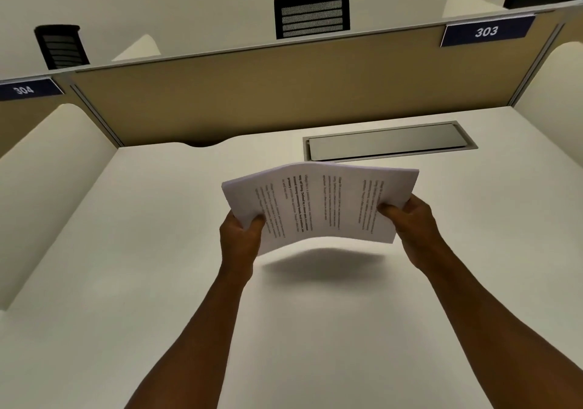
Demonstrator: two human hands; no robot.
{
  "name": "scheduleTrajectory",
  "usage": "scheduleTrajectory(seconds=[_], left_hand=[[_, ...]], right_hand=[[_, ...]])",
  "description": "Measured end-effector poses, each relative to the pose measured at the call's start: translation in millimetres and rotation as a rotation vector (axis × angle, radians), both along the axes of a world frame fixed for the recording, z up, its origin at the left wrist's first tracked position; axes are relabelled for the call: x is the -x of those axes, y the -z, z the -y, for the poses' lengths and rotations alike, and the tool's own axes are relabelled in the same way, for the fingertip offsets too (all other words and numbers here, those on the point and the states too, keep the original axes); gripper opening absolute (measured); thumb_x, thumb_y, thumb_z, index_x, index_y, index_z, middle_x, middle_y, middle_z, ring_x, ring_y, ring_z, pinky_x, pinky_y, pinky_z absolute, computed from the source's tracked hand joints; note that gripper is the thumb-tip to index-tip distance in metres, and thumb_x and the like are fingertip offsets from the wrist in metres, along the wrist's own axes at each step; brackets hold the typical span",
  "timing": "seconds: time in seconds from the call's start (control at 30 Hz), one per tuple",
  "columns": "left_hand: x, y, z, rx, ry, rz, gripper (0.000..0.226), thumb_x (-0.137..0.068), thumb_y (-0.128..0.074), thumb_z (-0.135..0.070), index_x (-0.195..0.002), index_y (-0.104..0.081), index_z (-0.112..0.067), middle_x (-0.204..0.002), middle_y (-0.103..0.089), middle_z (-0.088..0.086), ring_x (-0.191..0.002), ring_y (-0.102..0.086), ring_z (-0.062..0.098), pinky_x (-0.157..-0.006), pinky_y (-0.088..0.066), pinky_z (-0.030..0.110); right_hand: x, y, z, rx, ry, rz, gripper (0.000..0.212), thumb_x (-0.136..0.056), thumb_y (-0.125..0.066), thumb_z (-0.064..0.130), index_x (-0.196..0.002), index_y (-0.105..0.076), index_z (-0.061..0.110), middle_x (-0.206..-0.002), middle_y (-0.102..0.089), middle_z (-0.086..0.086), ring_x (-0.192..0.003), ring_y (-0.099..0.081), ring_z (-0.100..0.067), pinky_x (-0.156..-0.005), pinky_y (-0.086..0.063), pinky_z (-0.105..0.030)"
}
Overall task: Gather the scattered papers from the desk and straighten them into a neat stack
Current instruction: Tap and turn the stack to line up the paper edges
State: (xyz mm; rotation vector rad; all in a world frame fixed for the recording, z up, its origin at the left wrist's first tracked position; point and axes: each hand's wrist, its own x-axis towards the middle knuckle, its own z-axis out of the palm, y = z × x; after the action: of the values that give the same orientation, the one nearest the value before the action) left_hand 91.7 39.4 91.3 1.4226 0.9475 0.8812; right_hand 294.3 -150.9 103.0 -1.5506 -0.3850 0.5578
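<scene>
A stack of white printed papers [321,200] hangs in the air above the white desk [157,282], bowed upward in the middle, its shadow on the desk beneath. My left hand [239,235] grips the stack's left edge, thumb on top. My right hand [410,222] grips the right edge the same way. The sheets' edges look roughly lined up. No loose sheets show on the desk.
A grey cable-tray lid [388,140] is set into the desk behind the papers. A tan partition [252,93] closes the back, with white side dividers left and right. Signs 303 [485,31] and 304 [23,89] sit on it. Black chair backs stand beyond.
</scene>
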Motion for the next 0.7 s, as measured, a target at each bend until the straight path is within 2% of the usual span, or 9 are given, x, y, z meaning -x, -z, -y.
scheduleTrajectory(seconds=[0.1, 0.2, 0.27, 0.37, 0.47, 0.57, 0.7], left_hand=[[4, -6, -4, -0.018, 0.053, 0.036, 0.029, -0.080, -0.067, -0.018, -0.102, -0.059, -0.035, -0.100, -0.069, -0.002, -0.091, -0.069, 0.018, -0.072, -0.059, 0.032], [6, 8, -5, 0.062, 0.086, -0.024, 0.031, -0.084, -0.070, -0.011, -0.107, -0.059, -0.029, -0.104, -0.068, 0.002, -0.098, -0.067, 0.027, -0.078, -0.059, 0.041], [6, 15, -2, 0.091, 0.095, -0.043, 0.031, -0.080, -0.070, -0.017, -0.107, -0.060, -0.030, -0.107, -0.069, 0.003, -0.101, -0.066, 0.029, -0.083, -0.058, 0.045], [4, 16, 1, 0.091, 0.070, -0.032, 0.028, -0.085, -0.068, -0.013, -0.103, -0.060, -0.033, -0.106, -0.069, 0.000, -0.102, -0.066, 0.029, -0.082, -0.057, 0.040], [2, 8, -1, 0.060, 0.065, -0.019, 0.028, -0.088, -0.066, -0.010, -0.102, -0.059, -0.033, -0.103, -0.068, -0.002, -0.099, -0.066, 0.027, -0.080, -0.058, 0.039], [0, -7, -5, 0.014, 0.062, 0.029, 0.029, -0.083, -0.069, -0.014, -0.102, -0.060, -0.033, -0.102, -0.069, -0.003, -0.095, -0.067, 0.021, -0.078, -0.058, 0.035], [2, -9, -9, -0.019, 0.074, -0.008, 0.031, -0.088, -0.067, -0.006, -0.104, -0.059, -0.031, -0.101, -0.068, -0.004, -0.093, -0.067, 0.018, -0.075, -0.057, 0.033]], right_hand=[[-5, -4, 2, -0.027, -0.006, 0.020, 0.028, -0.089, -0.061, 0.004, -0.100, -0.061, 0.030, -0.100, -0.069, -0.001, -0.092, -0.066, -0.027, -0.079, -0.055, -0.041], [-3, 7, 3, 0.020, -0.024, -0.005, 0.023, -0.090, -0.061, 0.006, -0.105, -0.061, 0.023, -0.101, -0.069, -0.005, -0.098, -0.065, -0.032, -0.081, -0.055, -0.043], [1, 15, 2, 0.046, -0.030, -0.027, 0.025, -0.090, -0.059, 0.005, -0.105, -0.061, 0.024, -0.102, -0.069, -0.005, -0.101, -0.065, -0.034, -0.084, -0.055, -0.045], [6, 13, 1, 0.051, -0.026, -0.021, 0.028, -0.090, -0.059, 0.005, -0.098, -0.061, 0.031, -0.104, -0.069, -0.006, -0.098, -0.065, -0.031, -0.085, -0.055, -0.045], [4, 2, 1, 0.021, -0.034, 0.013, 0.025, -0.082, -0.065, 0.014, -0.098, -0.061, 0.033, -0.103, -0.069, -0.004, -0.095, -0.066, -0.029, -0.084, -0.056, -0.046], [-1, -9, 1, -0.045, -0.018, 0.030, 0.029, -0.087, -0.062, 0.004, -0.098, -0.064, 0.031, -0.100, -0.070, -0.001, -0.094, -0.066, -0.030, -0.082, -0.055, -0.043], [-5, -7, 2, -0.050, 0.000, 0.013, 0.028, -0.089, -0.059, 0.001, -0.099, -0.064, 0.026, -0.101, -0.070, -0.005, -0.095, -0.066, -0.032, -0.082, -0.054, -0.045]])
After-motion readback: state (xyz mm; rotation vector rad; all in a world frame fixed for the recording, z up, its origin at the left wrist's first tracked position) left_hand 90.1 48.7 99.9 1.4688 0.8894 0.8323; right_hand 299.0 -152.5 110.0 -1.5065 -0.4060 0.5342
